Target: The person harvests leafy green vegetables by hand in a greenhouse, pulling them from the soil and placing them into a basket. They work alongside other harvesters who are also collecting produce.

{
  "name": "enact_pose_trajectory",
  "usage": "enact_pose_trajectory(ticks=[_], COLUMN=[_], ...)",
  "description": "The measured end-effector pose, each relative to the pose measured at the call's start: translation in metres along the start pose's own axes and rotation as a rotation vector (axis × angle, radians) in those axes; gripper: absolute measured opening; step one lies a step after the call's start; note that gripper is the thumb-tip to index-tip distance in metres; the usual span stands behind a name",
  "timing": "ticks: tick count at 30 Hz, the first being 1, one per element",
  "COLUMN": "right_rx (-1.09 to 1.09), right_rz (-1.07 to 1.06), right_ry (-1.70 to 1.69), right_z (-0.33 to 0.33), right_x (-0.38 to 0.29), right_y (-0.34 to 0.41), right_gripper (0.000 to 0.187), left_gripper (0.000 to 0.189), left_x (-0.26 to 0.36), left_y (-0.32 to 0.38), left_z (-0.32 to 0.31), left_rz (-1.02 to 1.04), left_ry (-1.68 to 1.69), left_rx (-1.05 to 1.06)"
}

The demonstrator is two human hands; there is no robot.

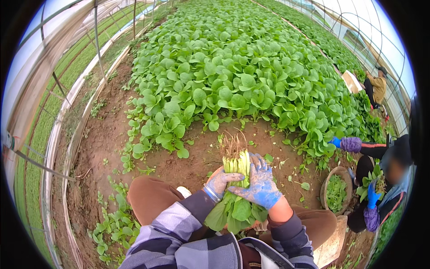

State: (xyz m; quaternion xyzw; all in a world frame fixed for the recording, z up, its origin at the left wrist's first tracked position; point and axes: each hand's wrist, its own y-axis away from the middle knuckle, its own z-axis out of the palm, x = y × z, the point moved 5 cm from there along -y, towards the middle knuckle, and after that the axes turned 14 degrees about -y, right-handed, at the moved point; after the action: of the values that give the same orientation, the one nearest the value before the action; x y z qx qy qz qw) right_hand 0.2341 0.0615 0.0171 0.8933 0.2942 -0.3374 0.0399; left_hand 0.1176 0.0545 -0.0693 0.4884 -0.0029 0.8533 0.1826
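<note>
Both my hands wear muddy blue gloves and clasp a bundle of leafy greens between them. My left hand wraps the stems from the left, its thumb across them. From the right, my right hand presses flat along the stems with its fingers pointing up. The pale stems end in thin brown roots at the top, away from me. Broad green leaves hang below my hands over my lap. Bare brown soil lies just beyond the bundle, scattered with small leaves.
A dense bed of leafy greens fills the ground ahead. At right, a co-worker in blue gloves holds another bunch beside a round basket of leaves. Farther off sits another person. Metal greenhouse hoops stand at left.
</note>
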Motion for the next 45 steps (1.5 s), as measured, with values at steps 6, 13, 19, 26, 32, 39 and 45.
enact_pose_trajectory(ticks=[6, 13, 19, 26, 32, 39, 45], right_rx=[0.091, -0.296, -0.698, -0.778, -0.795, -0.883, -0.889], right_rz=[0.146, 0.435, -0.158, -0.608, -0.379, -0.110, 0.148], right_ry=[-0.995, -1.146, -0.124, 0.310, 0.717, 0.907, 0.506], right_z=[-0.011, 0.159, 0.353, 0.506, 0.563, 0.542, 0.524], right_x=[0.022, 0.101, 0.007, -0.023, 0.054, 0.071, 0.068], right_y=[-0.061, -0.109, -0.126, -0.212, -0.294, -0.314, -0.295], right_gripper=[0.050, 0.032, 0.022, 0.028, 0.040, 0.035, 0.026], left_gripper=[0.036, 0.014, 0.041, 0.063, 0.074, 0.086, 0.080], left_x=[0.019, 0.198, 0.234, 0.230, 0.220, 0.233, 0.223], left_y=[-0.013, 0.091, 0.184, 0.253, 0.244, 0.214, 0.222], left_z=[-0.110, -0.281, -0.348, -0.344, -0.347, -0.336, -0.348], left_rz=[0.131, 0.749, 0.928, 0.930, 0.817, 0.760, 0.796], left_ry=[0.056, -0.231, -0.059, -0.134, -0.075, -0.105, -0.134], left_rx=[-0.019, 0.537, 0.739, 0.798, 0.935, 0.700, 0.700])
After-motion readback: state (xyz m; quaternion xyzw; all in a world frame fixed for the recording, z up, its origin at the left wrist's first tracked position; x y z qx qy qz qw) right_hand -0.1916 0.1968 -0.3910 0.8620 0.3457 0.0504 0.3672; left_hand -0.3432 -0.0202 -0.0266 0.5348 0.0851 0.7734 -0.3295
